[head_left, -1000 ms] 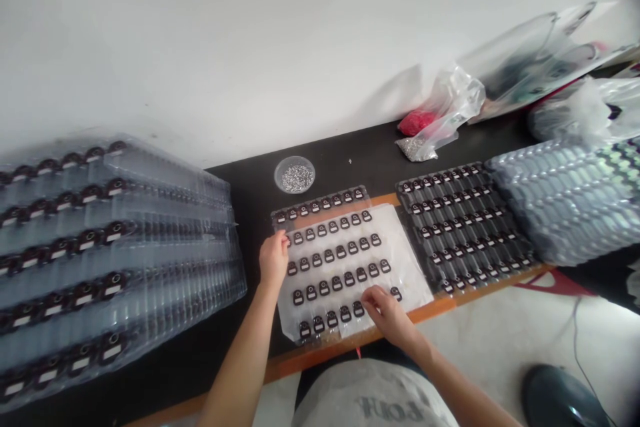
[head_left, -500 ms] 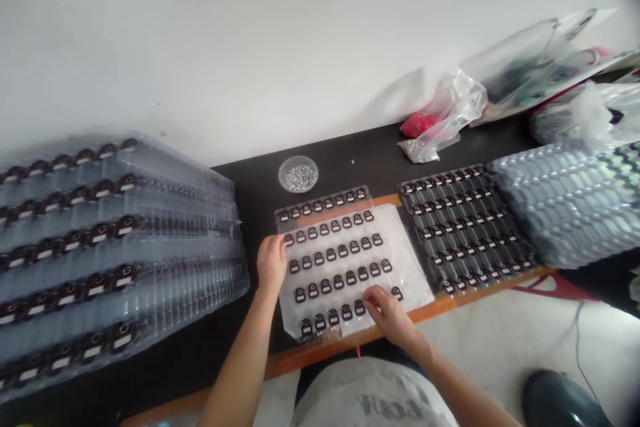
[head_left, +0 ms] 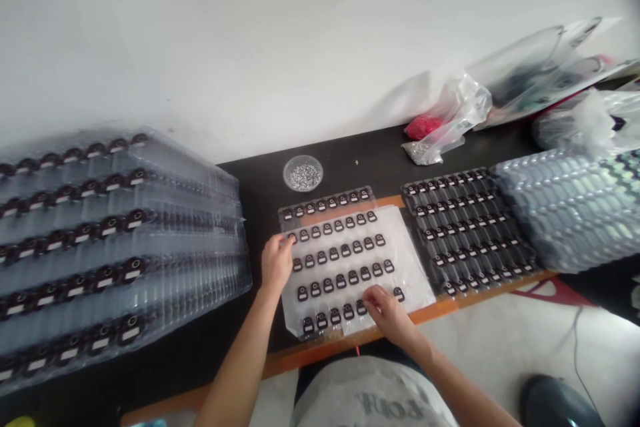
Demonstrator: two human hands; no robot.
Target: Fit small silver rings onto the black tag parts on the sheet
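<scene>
A clear plastic tray [head_left: 320,310] holds several rows of small black parts, each with a ring mark and a white label. White sheets [head_left: 410,260] lie under most of it. My left hand [head_left: 277,263] is at the tray's left edge, fingers bent together. Its fingertips touch the leftmost black part [head_left: 292,238] of the second row. My right hand [head_left: 387,312] rests over the front row near its right end, thumb and fingers pinched. Beside its fingertips sits a black part [head_left: 361,307]; whatever the pinch holds is hidden.
A round clear dish [head_left: 303,174] of small silvery bits stands behind the tray. Stacked filled trays [head_left: 200,213] rise at left. To the right lie another filled tray [head_left: 470,227] and more stacked clear trays [head_left: 565,213]. Plastic bags [head_left: 450,127] sit at the back.
The view has shifted slightly. My left fingertips have edged right onto the leftmost part of the second row. My right hand stays at the same spot in the front row.
</scene>
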